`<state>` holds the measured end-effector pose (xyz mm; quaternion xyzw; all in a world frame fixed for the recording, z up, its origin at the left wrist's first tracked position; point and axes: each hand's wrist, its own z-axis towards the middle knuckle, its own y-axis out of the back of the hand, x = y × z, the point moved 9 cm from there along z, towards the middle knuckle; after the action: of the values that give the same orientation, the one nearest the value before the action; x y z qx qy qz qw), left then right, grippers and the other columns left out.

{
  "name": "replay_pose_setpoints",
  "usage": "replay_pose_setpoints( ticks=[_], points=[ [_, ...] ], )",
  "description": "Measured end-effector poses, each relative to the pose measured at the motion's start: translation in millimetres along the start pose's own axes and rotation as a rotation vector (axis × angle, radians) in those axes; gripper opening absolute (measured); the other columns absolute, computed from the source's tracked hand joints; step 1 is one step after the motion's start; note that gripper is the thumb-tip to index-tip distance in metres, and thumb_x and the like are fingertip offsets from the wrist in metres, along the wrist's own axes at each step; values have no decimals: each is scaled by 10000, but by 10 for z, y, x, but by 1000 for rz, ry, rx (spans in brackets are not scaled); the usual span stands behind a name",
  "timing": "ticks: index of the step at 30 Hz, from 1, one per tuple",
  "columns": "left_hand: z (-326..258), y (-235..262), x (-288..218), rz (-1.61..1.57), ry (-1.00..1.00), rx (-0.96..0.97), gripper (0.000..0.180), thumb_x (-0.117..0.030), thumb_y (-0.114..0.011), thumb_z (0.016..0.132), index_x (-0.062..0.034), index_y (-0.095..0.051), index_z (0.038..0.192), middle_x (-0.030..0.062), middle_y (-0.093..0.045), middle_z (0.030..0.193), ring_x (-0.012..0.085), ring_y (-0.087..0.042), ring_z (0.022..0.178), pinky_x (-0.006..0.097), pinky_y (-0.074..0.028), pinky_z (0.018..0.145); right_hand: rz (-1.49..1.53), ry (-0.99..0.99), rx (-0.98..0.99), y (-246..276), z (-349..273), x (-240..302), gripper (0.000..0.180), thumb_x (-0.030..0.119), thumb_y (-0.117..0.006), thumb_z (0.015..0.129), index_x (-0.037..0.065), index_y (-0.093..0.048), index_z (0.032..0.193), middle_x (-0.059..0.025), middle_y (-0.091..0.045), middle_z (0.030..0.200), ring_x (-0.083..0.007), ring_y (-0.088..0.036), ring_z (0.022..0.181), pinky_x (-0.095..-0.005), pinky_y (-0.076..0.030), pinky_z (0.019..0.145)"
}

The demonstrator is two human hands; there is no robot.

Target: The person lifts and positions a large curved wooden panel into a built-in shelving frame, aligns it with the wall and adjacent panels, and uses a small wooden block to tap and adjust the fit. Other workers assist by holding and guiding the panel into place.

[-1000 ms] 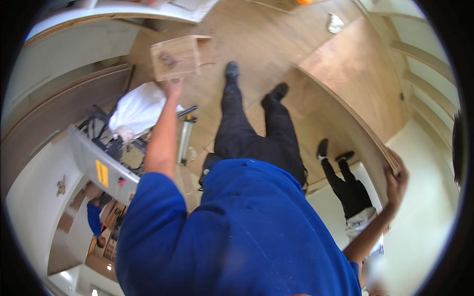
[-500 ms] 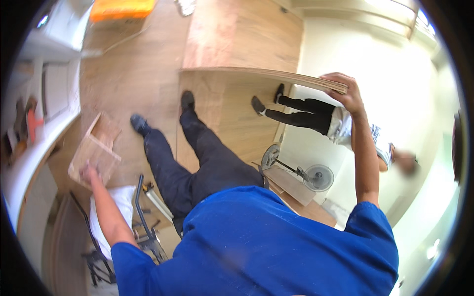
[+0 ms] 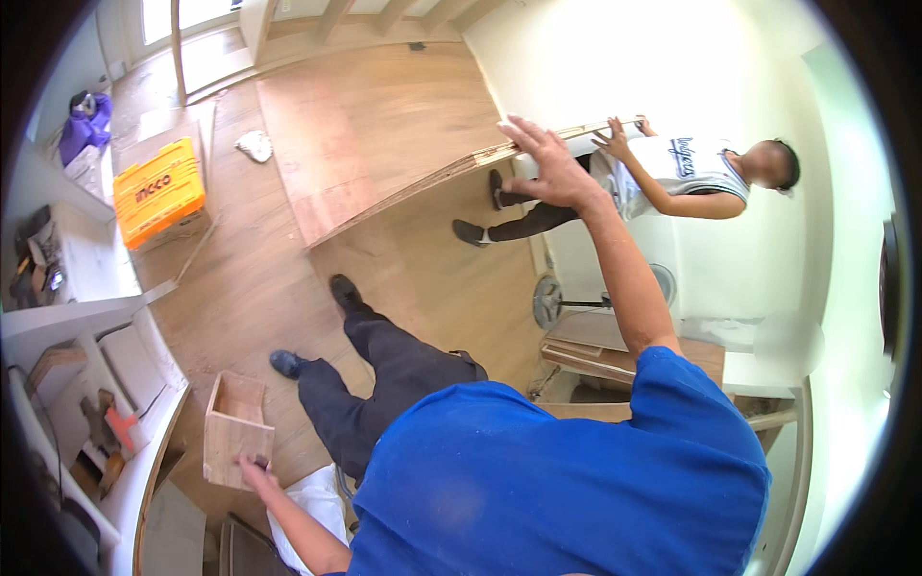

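Note:
At lower left, my left hand (image 3: 256, 472) grips the end of a small wooden box (image 3: 235, 432) with an open compartment. My right hand (image 3: 557, 168) is raised with its fingers spread, beside the layered edge of a large plywood panel (image 3: 413, 188). Whether its fingertips touch the panel I cannot tell. Across from me at the right stands a person in a white top (image 3: 663, 168), both hands at the panel's far end.
An orange case (image 3: 160, 195) sits on the floor at far left. White shelving (image 3: 158, 355) with tools lines the left side. A fan (image 3: 549, 302) and stacked boards (image 3: 595, 357) stand by the right wall. A white sack (image 3: 317, 499) lies near my left forearm.
My right hand has gone from gripping the panel's edge to spread fingers, further left in view. The other person's hands now show at the panel. The view has turned, bringing the whole orange case in.

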<state>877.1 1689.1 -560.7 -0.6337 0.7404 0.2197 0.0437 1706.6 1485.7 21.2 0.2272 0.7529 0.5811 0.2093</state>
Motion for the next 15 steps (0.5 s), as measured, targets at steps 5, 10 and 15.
replay_pose_setpoints(
  ticks=[5,10,15],
  points=[
    [-1256,-1246,-756,148,-147,236,626,-388,-648,991,-213,-472,1565,-18,-609,963,146,-565,756,379,-475,592,105,194,-75,108,144,342,767,364,-838,861,142,-530,1527,-120,-606,1486,-348,-541,1379,-478,-400,1178],
    [-2212,-2324,-1172,172,-204,514,594,-328,-642,1027,-67,-494,1540,18,-646,978,123,-603,752,304,-446,508,139,254,-55,109,324,543,402,294,-830,868,87,-689,1182,-100,-731,1116,-324,-682,1067,-445,-527,913],
    [-3574,-3134,-1418,115,-165,648,706,-276,-653,988,4,-410,1588,94,-645,1059,155,-613,690,287,-429,447,159,517,68,70,470,636,284,315,-763,918,76,-691,1054,-95,-686,925,-338,-682,895,-464,-517,734]
  ],
)
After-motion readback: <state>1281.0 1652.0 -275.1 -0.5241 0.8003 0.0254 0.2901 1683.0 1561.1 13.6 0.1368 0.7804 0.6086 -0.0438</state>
